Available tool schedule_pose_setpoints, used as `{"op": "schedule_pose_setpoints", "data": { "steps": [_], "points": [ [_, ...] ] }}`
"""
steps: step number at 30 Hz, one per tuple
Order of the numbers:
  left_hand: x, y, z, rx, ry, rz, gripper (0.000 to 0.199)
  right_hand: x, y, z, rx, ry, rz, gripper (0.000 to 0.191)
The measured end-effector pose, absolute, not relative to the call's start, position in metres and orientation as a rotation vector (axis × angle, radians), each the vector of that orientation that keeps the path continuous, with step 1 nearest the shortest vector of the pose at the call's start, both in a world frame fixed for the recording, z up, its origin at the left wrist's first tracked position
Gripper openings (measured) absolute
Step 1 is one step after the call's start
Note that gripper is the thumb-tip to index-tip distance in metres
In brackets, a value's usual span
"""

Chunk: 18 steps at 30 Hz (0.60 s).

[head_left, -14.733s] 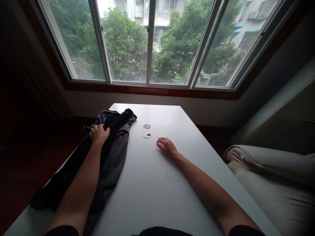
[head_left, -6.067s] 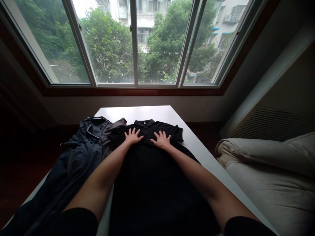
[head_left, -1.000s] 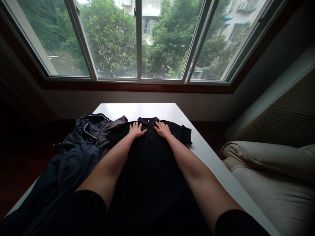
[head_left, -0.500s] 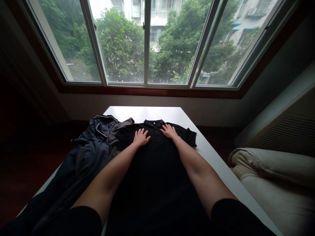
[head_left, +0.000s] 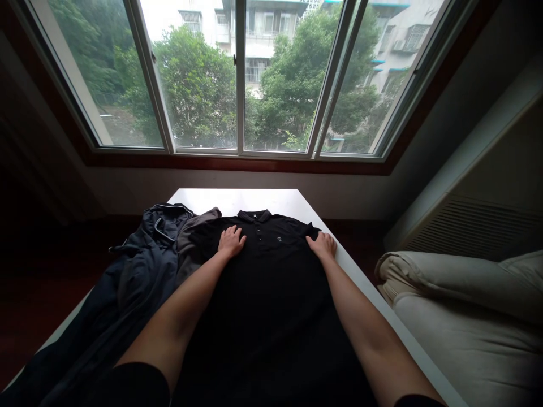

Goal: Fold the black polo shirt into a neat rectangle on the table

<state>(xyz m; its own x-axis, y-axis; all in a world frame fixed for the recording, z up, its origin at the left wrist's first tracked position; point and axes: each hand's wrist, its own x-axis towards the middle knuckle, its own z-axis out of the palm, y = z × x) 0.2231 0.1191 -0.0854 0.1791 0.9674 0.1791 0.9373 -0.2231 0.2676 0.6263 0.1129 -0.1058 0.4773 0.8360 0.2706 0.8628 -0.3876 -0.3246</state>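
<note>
A black polo shirt (head_left: 267,294) lies face up on the white table (head_left: 271,198), its collar toward the window and a small light logo on the chest. My left hand (head_left: 231,242) rests with fingers apart on the shirt's upper left chest, near the sleeve. At the right sleeve, my right hand (head_left: 323,244) has its thumb on the sleeve's edge and its fingers over the end of the sleeve. Whether cloth is pinched there is too small to tell.
Dark blue clothing (head_left: 139,277) and a grey garment (head_left: 190,237) are heaped along the table's left side, beside the shirt. A cream sofa (head_left: 458,316) stands to the right. Beyond the table is a wall with a window (head_left: 237,152).
My right hand has moved right, from beside the collar to the right sleeve, uncovering the chest logo. My left hand stays on the shirt. The whole view has shifted slightly.
</note>
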Motion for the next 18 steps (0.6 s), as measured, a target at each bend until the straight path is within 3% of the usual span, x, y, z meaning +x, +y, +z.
{"op": "schedule_pose_setpoints", "data": {
  "steps": [5, 8, 15, 18],
  "points": [
    [0.238, 0.08, -0.066, 2.492, 1.726, 0.537, 0.044, 0.627, 0.119, -0.11, -2.289, -1.442, -0.036, 0.03],
    [0.263, 0.036, -0.058, 2.605, 1.438, 0.472, 0.043, 0.629, 0.122, -0.111, -2.264, -1.473, -0.086, 0.024],
    [0.299, -0.088, -0.052, 2.792, 0.669, 0.14, 0.065, 0.628, 0.111, -0.104, -2.383, -1.392, -0.164, 0.056],
    [0.293, -0.11, -0.05, 2.776, 0.656, 0.133, 0.064, 0.625, 0.107, -0.103, -2.383, -1.441, -0.087, 0.049]
  ]
}}
